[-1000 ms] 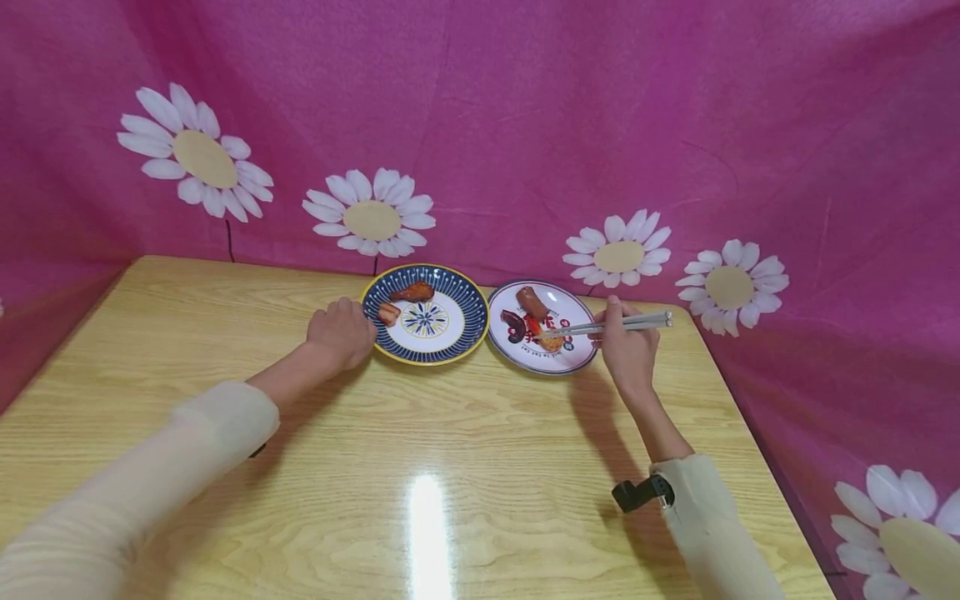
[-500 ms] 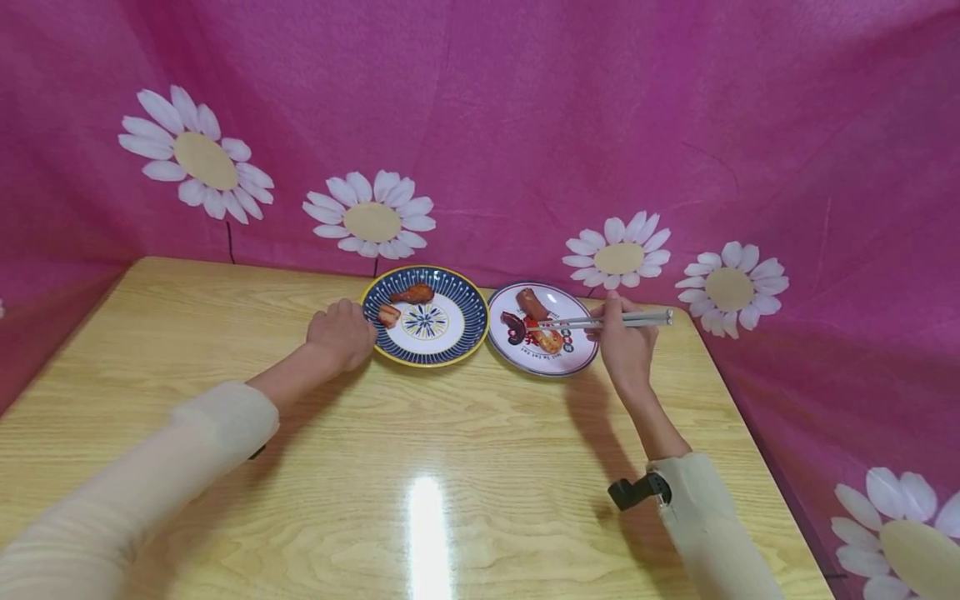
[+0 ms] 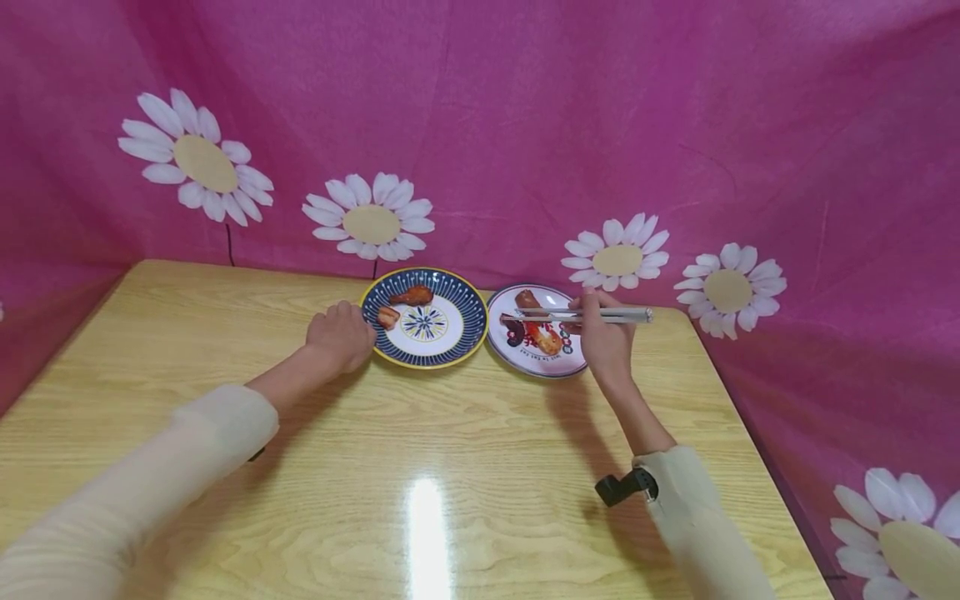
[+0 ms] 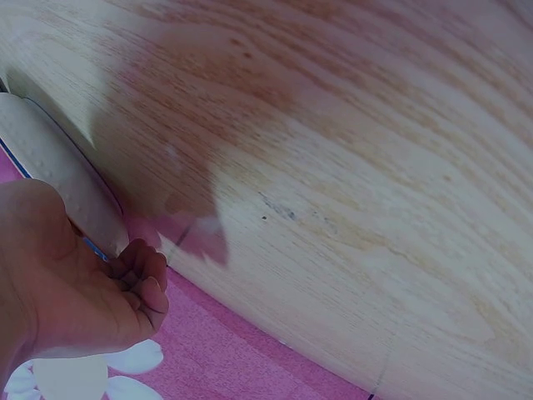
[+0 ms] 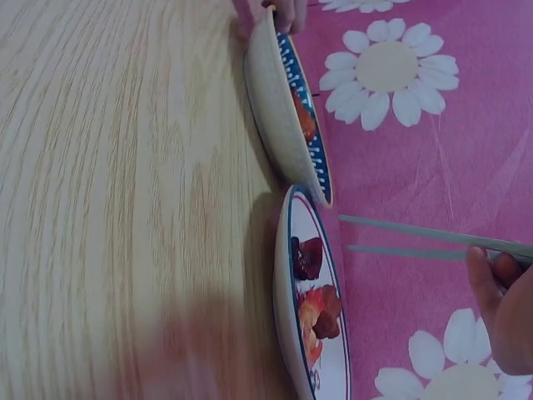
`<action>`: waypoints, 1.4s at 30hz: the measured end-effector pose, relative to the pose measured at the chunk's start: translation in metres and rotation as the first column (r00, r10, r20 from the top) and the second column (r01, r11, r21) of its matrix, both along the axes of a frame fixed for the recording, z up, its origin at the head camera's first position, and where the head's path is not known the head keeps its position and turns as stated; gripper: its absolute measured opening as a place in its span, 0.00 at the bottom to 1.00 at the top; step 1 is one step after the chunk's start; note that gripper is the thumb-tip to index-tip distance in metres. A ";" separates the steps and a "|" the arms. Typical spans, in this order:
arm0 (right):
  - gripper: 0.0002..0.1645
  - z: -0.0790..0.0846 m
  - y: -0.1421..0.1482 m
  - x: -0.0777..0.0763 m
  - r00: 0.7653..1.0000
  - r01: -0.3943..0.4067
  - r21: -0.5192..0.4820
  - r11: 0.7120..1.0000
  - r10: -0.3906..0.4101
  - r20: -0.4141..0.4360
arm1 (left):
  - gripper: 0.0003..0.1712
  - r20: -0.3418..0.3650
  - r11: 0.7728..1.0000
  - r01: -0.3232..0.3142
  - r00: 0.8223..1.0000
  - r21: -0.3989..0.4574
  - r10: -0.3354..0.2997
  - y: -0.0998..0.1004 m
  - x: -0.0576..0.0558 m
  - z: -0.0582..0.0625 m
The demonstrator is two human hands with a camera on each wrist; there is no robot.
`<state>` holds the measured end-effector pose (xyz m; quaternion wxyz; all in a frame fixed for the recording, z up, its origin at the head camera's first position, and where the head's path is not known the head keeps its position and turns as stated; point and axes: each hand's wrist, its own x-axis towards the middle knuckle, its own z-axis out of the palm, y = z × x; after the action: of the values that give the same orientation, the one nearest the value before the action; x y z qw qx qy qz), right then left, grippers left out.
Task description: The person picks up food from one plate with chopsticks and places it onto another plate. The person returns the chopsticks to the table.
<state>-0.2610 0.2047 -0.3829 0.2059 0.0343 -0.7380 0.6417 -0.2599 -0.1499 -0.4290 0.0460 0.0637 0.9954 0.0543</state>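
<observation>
My left hand (image 3: 341,336) grips the left rim of a blue-patterned plate (image 3: 472,321) with a yellow edge. A small chicken drumstick (image 3: 412,296) and a reddish-white chunk of food (image 3: 387,317) lie on that plate. In my right hand (image 3: 609,343) is a pair of silver chopsticks (image 3: 626,315), held over a white plate (image 3: 525,362). Their tips stand apart in the right wrist view, with nothing between them. The white plate bears a brown sausage-like piece (image 3: 527,298), a dark red piece (image 3: 514,332) and an orange-brown piece (image 3: 547,340).
Both plates stand side by side at the back of a wooden table (image 3: 360,483). Directly behind them hangs a pink cloth (image 3: 495,125) with white flowers. A black wrist camera (image 3: 626,486) is strapped to the right sleeve.
My right hand has moved left with the chopsticks. Their tips have gone from the orange-brown piece to above the dark and sausage-like pieces. The left hand has stayed on the blue plate.
</observation>
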 end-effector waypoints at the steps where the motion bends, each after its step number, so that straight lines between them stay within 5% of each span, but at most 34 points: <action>1: 0.24 0.001 -0.002 0.000 1.000 -0.007 0.004 1.000 0.007 0.000 | 0.22 -0.004 1.000 -0.002 1.000 0.004 0.002 0.000 0.000 0.000; 14: 0.25 0.006 -0.033 -0.003 0.988 -0.155 0.083 0.984 0.156 -0.008 | 0.22 -0.006 1.000 0.008 1.000 -0.022 -0.008 -0.001 -0.001 0.000; 21: 0.23 0.001 -0.051 -0.006 0.978 -0.209 0.035 0.977 0.209 -0.016 | 0.23 0.006 1.000 0.003 1.000 -0.007 -0.003 -0.001 -0.001 -0.001; 28: 0.15 0.020 -0.070 0.007 0.962 -0.273 0.006 0.962 0.273 0.017 | 0.22 -0.011 0.999 -0.013 1.000 0.035 0.014 0.000 -0.001 0.000; 34: 0.16 0.009 -0.078 -0.006 0.964 -0.261 0.094 0.961 0.255 0.072 | 0.22 -0.011 0.999 -0.013 1.000 0.030 0.013 0.001 0.000 0.000; 42: 0.17 0.007 -0.093 -0.012 0.935 -0.354 0.114 0.928 0.353 0.034 | 0.22 -0.010 1.000 -0.007 1.000 0.019 0.007 -0.001 -0.001 -0.002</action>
<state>-0.2732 0.1120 -0.3758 0.0800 0.1745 -0.7578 0.6236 -0.2608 -0.1508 -0.4311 0.0401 0.0610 0.9953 0.0636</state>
